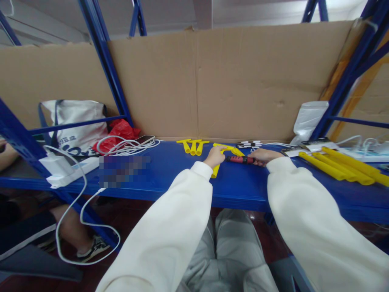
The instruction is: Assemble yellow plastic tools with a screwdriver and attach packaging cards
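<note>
Left of the red-black cylinder (240, 159), the left hand (214, 156) pinches a yellow T-piece (215, 172) — likely light, stiff, best held near its top — while the right hand (262, 156) grips the cylinder.

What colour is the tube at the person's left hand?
The tube at the left hand is yellow; the head view, the only one, shows it.

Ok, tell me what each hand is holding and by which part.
The left hand seems to hold a yellow T by its stem; the right hand holds the red-and-black tool by its right end.
</note>
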{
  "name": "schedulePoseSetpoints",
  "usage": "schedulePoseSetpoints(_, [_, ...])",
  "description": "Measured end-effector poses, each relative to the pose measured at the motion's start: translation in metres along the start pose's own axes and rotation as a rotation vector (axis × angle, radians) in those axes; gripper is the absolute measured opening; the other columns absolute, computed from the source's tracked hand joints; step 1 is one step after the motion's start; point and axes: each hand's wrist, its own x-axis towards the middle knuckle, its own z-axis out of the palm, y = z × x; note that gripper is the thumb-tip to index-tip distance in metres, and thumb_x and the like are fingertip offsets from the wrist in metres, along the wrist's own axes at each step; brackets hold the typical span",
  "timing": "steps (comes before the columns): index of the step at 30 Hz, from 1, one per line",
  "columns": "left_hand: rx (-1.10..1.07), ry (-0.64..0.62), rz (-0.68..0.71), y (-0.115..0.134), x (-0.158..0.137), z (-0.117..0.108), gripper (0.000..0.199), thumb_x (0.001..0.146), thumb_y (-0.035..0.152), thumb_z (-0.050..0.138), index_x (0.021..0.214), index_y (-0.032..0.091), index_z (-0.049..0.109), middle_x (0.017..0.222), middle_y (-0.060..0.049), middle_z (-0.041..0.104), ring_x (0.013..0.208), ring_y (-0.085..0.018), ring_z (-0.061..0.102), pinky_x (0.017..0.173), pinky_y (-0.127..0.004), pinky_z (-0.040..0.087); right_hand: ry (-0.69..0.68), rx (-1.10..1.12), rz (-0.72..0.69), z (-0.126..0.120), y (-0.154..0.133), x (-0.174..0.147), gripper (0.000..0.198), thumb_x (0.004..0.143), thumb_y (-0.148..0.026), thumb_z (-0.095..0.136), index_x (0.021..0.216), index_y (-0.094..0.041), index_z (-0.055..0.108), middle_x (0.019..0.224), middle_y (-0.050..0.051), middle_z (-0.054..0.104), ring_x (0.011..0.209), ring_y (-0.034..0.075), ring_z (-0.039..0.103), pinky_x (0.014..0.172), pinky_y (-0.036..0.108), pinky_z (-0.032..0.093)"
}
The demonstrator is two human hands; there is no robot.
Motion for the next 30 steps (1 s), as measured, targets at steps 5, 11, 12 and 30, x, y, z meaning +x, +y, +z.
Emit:
schedulePoseSetpoints(5, [0.183,-0.012,0.074,-0.003,0.002,0.001,0.056,0.072,-0.004,0.053,0.125,0.009,0.064,0.128,-0.012,0.063,0.124,-0.022,0.055,0.108,-0.031,0.038,0.061,-0.057,-0.098,-0.009,0.014,0.015,0.027,0.083,-0.016,0.052,0.056,-0.017,0.056,0.048,0.001,0.051,0.041,0.010,0.043,0.044,0.023,0.038])
schedulePoseSetpoints(11, [0.257,-0.041,0.149,-0.004,0.002,0.004,0.056,0.072,-0.002,0.054,0.126,0.013,0.064,0.125,-0.012,0.065,0.122,-0.023,0.056,0.108,-0.036,0.040,0.534,-0.260,-0.052,-0.014,0.036,0.039,0.035,0.080,-0.012,0.052,0.112,-0.015,0.068,0.102,0.014,0.070,0.097,0.025,0.065,0.083,0.035,0.050])
schedulePoseSetpoints(12, [0.264,-0.047,0.164,-0.003,0.002,0.005,0.057,0.072,-0.001,0.054,0.126,0.014,0.064,0.124,-0.011,0.066,0.121,-0.023,0.057,0.108,-0.036,0.040,0.563,-0.296,-0.041,-0.012,0.039,0.041,0.040,0.080,-0.014,0.053,0.117,-0.017,0.067,0.112,0.015,0.067,0.107,0.028,0.061,0.090,0.041,0.048])
schedulePoseSetpoints(30, [0.449,-0.162,0.287,0.004,-0.004,0.005,0.055,0.080,0.003,0.050,0.135,0.012,0.055,0.135,-0.014,0.057,0.126,-0.023,0.052,0.108,-0.032,0.039,0.381,-0.481,0.015,0.003,0.032,0.041,0.046,0.087,-0.018,0.044,0.127,-0.032,0.063,0.145,0.007,0.047,0.136,0.032,0.036,0.106,0.059,0.032])
